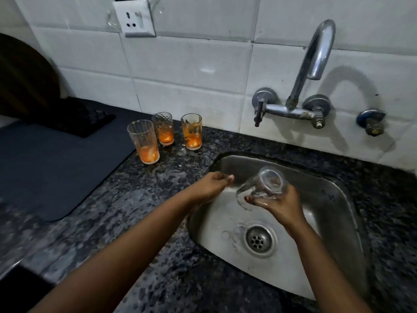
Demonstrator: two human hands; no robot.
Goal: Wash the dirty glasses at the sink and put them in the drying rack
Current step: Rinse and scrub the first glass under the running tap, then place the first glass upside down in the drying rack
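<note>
Over the steel sink [334,195] my right hand [279,204] holds a clear glass [268,184], tipped with its mouth down to the left, and water runs out of it. My left hand [212,184] hovers at the sink's left rim with its fingers curled and nothing in it. Three dirty glasses with orange residue stand upright on the counter: one at the front left [144,141], one behind it [163,128] and one to the right [191,132]. No water comes from the chrome tap [316,55].
A dark drying mat [45,168] lies on the granite counter [126,199] at the left, with a black ridged tray [83,118] behind it. The drain [258,241] is in the sink's middle. A wall socket [135,19] hangs above the dirty glasses. A spare valve [372,123] sticks out at right.
</note>
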